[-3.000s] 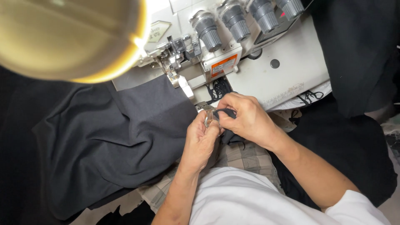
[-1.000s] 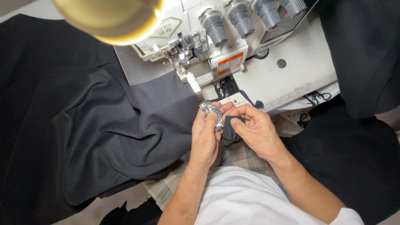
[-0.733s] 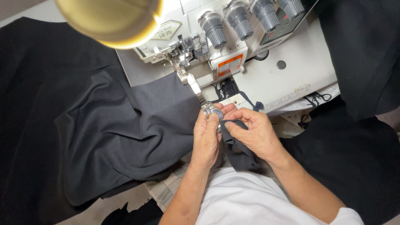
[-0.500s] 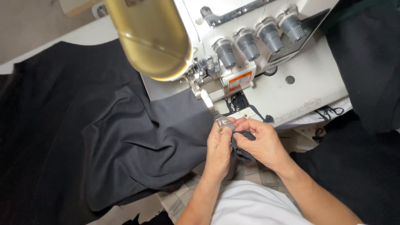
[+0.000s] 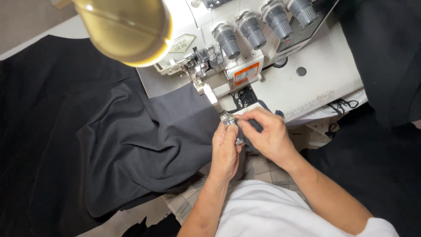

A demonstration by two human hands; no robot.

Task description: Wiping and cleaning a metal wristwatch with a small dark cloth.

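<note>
My left hand (image 5: 226, 149) grips a small silvery metal tool (image 5: 231, 125), likely thread snips, at the front edge of a white overlock sewing machine (image 5: 289, 74). My right hand (image 5: 267, 134) pinches a small piece of dark fabric (image 5: 256, 126) right beside the tool's tip. Both hands touch each other just below the machine's black opening. A large dark grey cloth (image 5: 144, 145) lies from the machine's presser foot (image 5: 197, 74) down and to the left.
A round brass-coloured lamp shade (image 5: 127, 26) hangs close to the camera at the top. Grey tension knobs (image 5: 258, 26) line the machine top. Black fabric (image 5: 386, 145) is piled at the right and spread at the left. A checked cloth (image 5: 258, 171) lies under my wrists.
The view shifted, so the lamp now sits further right over the machine. My hands stayed together at the machine's front edge, and the right fingers slid a little along the dark piece.
</note>
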